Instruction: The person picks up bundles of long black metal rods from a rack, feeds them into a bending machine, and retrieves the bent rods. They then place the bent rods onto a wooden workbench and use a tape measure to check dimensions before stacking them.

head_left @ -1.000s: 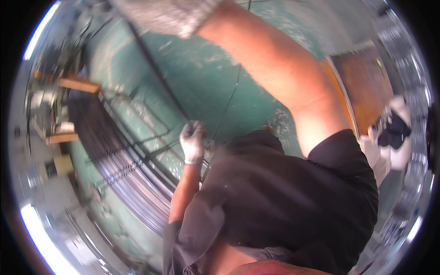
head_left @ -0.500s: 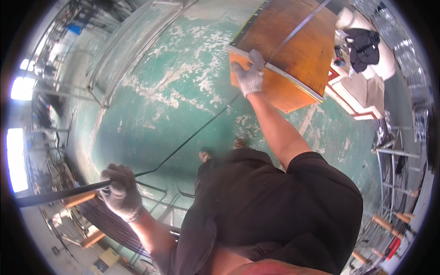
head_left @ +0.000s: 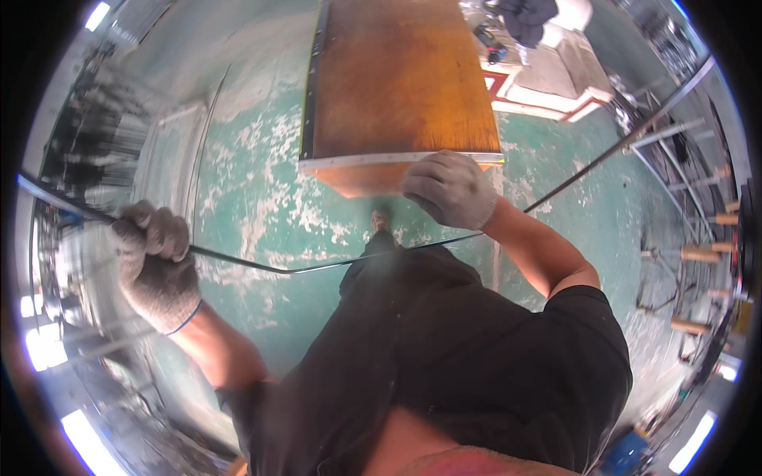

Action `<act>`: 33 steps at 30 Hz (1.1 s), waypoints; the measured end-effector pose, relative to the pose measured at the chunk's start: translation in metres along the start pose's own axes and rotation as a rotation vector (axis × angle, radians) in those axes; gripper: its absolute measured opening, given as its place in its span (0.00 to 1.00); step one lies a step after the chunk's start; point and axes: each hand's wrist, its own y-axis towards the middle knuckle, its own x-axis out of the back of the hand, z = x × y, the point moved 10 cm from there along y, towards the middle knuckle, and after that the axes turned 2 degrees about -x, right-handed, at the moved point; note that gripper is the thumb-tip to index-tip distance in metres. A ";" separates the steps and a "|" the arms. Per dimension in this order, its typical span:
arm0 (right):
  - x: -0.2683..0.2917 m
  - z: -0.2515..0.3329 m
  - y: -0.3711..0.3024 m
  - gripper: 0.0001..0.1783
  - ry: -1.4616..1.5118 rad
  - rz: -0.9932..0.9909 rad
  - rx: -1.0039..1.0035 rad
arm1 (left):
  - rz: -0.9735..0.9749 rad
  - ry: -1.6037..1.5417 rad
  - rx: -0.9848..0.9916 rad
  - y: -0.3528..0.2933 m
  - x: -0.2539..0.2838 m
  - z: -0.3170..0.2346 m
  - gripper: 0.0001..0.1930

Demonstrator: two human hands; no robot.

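My left hand (head_left: 157, 266), in a grey knit glove, is closed around a long thin dark metal bar (head_left: 341, 262). The bar runs from the far left, bends in front of my body, passes by my right wrist and rises to the upper right. My right hand (head_left: 451, 189), gloved too, is over the near edge of a wooden-topped table (head_left: 397, 87). Its fingers are curled in, and whatever they may hold is hidden. A metal strip (head_left: 357, 162) lines that near edge of the table.
Beyond the table at right stands a pale seat (head_left: 548, 71) with a dark cloth (head_left: 525, 17) on it. Metal racks (head_left: 675, 170) line the right side. Worn green floor (head_left: 254, 182) lies around my feet. A blue container (head_left: 625, 452) is at lower right.
I have turned, so the table now lies straight ahead. The bar now stretches across in front of me to the upper right. My right hand's fingers went from spread to curled.
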 end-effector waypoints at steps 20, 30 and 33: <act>-0.025 -0.396 -0.161 0.15 0.344 -0.814 -1.301 | 0.030 0.361 -0.016 0.298 0.065 0.199 0.16; -0.052 -0.491 -0.188 0.16 0.232 -0.538 -1.588 | -0.224 1.378 0.382 0.254 0.209 0.400 0.26; -0.057 -0.511 -0.237 0.21 0.150 -0.428 -1.726 | -0.093 1.444 0.453 0.205 0.211 0.457 0.27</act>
